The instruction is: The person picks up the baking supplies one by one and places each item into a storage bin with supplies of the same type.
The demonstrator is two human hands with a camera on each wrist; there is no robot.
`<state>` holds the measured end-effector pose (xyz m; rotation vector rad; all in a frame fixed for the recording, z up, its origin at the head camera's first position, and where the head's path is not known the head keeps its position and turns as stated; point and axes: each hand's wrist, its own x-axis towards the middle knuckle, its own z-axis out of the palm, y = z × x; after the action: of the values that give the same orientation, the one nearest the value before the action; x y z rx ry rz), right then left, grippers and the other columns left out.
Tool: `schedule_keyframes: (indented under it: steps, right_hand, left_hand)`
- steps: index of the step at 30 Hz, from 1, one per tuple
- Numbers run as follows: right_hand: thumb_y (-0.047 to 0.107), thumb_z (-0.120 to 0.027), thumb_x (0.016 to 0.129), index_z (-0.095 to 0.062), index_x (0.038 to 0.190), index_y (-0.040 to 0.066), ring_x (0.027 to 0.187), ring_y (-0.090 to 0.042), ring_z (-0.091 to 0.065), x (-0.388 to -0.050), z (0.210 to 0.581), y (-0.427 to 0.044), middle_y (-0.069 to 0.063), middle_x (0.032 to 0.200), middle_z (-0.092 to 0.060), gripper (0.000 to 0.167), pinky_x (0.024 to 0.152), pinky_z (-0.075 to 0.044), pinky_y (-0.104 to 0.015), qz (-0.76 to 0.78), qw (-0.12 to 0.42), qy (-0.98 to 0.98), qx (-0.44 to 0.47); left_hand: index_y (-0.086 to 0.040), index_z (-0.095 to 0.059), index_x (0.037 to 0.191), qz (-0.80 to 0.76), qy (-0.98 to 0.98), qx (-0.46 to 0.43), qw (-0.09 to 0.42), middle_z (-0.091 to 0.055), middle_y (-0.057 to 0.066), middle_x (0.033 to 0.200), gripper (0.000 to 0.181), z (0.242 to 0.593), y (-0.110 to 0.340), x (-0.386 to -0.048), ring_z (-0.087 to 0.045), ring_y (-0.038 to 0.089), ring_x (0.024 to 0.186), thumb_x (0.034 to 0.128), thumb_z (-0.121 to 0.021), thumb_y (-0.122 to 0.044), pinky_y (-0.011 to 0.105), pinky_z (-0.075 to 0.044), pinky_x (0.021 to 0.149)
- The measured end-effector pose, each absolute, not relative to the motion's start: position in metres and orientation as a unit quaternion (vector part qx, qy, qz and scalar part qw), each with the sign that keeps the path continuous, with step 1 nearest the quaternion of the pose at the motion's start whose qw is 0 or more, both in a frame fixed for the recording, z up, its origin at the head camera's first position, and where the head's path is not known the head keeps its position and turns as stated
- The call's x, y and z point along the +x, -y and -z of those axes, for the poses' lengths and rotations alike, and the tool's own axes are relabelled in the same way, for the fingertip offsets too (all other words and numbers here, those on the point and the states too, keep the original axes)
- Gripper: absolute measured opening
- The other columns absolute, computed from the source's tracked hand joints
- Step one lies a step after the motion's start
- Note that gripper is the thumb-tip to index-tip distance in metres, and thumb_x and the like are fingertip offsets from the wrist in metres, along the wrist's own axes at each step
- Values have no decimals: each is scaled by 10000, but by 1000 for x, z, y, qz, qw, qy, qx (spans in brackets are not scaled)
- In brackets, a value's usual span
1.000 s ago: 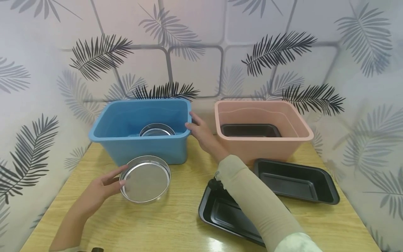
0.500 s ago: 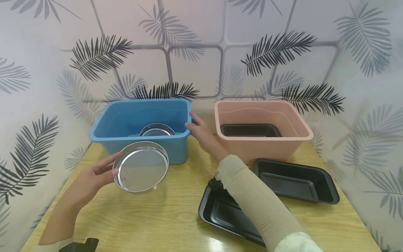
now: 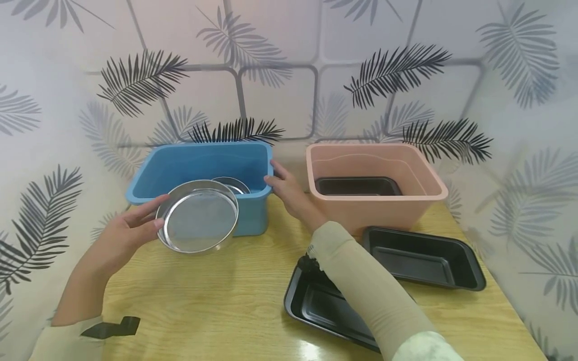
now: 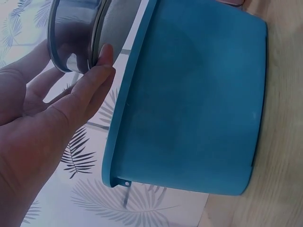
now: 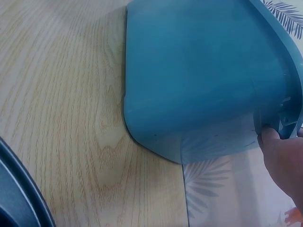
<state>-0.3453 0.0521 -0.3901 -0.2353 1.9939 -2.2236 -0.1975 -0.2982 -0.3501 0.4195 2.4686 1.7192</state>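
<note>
One sieve (image 3: 200,220) is pinched in the left hand (image 3: 116,238), thumb and fingers narrow on the left side of its metal wall. It is held clear of the bench (image 3: 203,301), open side up, in front of the blue bin (image 3: 253,215). From the head it overlaps the bin's front and part of the rim; the left wrist view shows a gap between sieve and rim.

The right hand (image 3: 290,193) grips the rim at the bin's right end, its thumb tucked beneath the edge in the right wrist view. Inside that bin, towards the right, sits a second sieve (image 3: 237,185), partly hidden by the first.

To the right, apart from the blue bin, stands a pink bin (image 3: 370,213) with a black pan (image 3: 358,186) inside. Two more pans are on the bench: the far pan (image 3: 420,260) just before the pink bin, the near pan (image 3: 316,301) partly covered by the right sleeve (image 3: 370,281). A dark band (image 3: 110,328) shows at the left cuff. Behind everything is a leaf-print wall (image 3: 289,105).
</note>
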Motion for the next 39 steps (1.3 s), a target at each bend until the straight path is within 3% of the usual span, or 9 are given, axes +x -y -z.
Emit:
schedule_keyframes:
  steps: [3, 10, 14, 20, 26, 30, 33, 36, 39]
  right_hand:
    - [108, -570, 1003, -311, 1593, 135, 1504, -276, -330, -346, 390, -53, -130, 1653, -286, 645, 1178, -380, -437, 738, 71, -666, -80]
    - [98, -570, 1001, -309, 1594, 136, 1496, -288, -343, -344, 390, -54, -143, 1646, -298, 649, 1178, -380, -440, 741, 73, -662, -82]
    - [93, -559, 1007, -300, 1597, 135, 1496, -291, -344, -343, 390, -53, -152, 1643, -299, 646, 1182, -374, -441, 741, 76, -662, -84]
    - [107, -559, 1009, -304, 1596, 143, 1499, -296, -338, -343, 388, -52, -153, 1647, -290, 641, 1187, -367, -442, 737, 78, -667, -81]
    - [111, -563, 1009, -307, 1595, 142, 1499, -300, -338, -344, 388, -53, -160, 1644, -294, 640, 1194, -355, -448, 737, 76, -667, -82]
    - [110, -558, 1012, -305, 1596, 139, 1502, -302, -332, -344, 389, -53, -162, 1646, -289, 637, 1198, -347, -454, 737, 76, -666, -83]
    - [109, -552, 1015, -305, 1596, 142, 1503, -303, -329, -345, 390, -53, -162, 1647, -287, 633, 1197, -345, -461, 736, 76, -667, -83]
    - [111, -557, 1012, -314, 1594, 152, 1498, -301, -340, -345, 392, -53, -161, 1644, -295, 631, 1193, -352, -461, 738, 75, -666, -82]
    - [118, -569, 1007, -325, 1591, 162, 1493, -297, -351, -345, 392, -54, -161, 1639, -305, 634, 1191, -357, -455, 741, 76, -663, -80]
  left_hand:
    - [-183, -381, 1569, -586, -795, 147, 52, -460, -10, 1540, 574, 346, 297, -206, -613, 30, 1206, 1030, -567, -113, 159, -521, 942]
    - [-102, -356, 1572, -646, -743, 163, 58, -644, -1, 1313, 575, 337, 300, -232, -701, 97, 1079, 1032, -551, -69, 174, -535, 939]
    - [-89, -350, 1572, -647, -744, 157, 54, -535, 43, 1447, 586, 334, 299, -247, -694, 83, 1091, 1028, -569, -88, 178, -541, 936]
    - [-76, -330, 1577, -648, -744, 152, 56, -247, 136, 1655, 617, 330, 295, -274, -642, 43, 1172, 1019, -591, -99, 183, -534, 952]
    - [-130, -315, 1591, -620, -769, 141, 67, -218, 93, 1675, 633, 326, 290, -296, -515, 104, 1335, 1026, -595, -184, 144, -525, 937]
    - [-145, -298, 1598, -617, -773, 127, 75, -187, 80, 1690, 666, 324, 286, -309, -365, 266, 1470, 1019, -609, -250, 142, -525, 933]
    - [-145, -276, 1605, -622, -769, 118, 83, -161, 78, 1697, 682, 324, 284, -317, -280, 319, 1512, 1019, -606, -259, 155, -522, 952]
    - [-143, -259, 1610, -625, -767, 114, 89, -145, 74, 1701, 681, 326, 282, -326, -268, 315, 1518, 1026, -594, -247, 170, -519, 969]
    - [-141, -245, 1613, -618, -773, 113, 93, -134, 77, 1702, 663, 328, 280, -335, -272, 309, 1515, 1040, -567, -228, 272, -493, 1062]
